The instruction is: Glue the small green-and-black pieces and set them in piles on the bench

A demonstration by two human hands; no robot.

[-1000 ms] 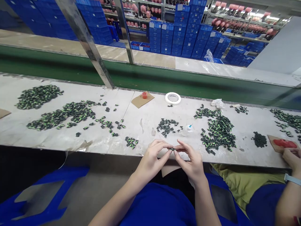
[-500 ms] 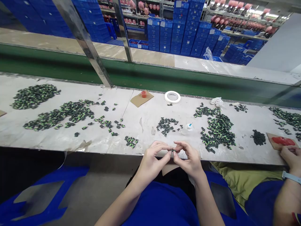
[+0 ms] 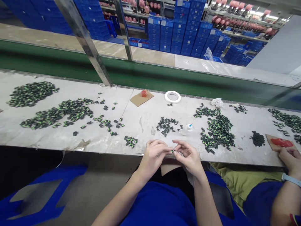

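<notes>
Close to the table's front edge, my left hand (image 3: 156, 154) and my right hand (image 3: 188, 155) meet fingertip to fingertip. Between them is a small black and green piece (image 3: 173, 151), pinched by both hands; its exact kind is too small to make out. Beyond my fingers lies a loose group of small dark pieces (image 3: 166, 126). A small white bottle with a blue tip (image 3: 188, 127) is beside that group. Left of my left hand sits a little cluster of black and green pieces (image 3: 130, 141). A large pile of similar pieces (image 3: 219, 130) spreads to the right.
More piles (image 3: 58, 113) cover the table's left side. Toward the back are a tape roll (image 3: 172, 97), a red cup (image 3: 144, 93) on cardboard and crumpled tissue (image 3: 216, 102). At far right, a co-worker's hand (image 3: 290, 160) touches cardboard bearing red material (image 3: 281, 142).
The fingers of my left hand have turned and drawn closer over the small piece, and its green side shows more. My right hand stays nearly in place. The view has shifted slightly.
</notes>
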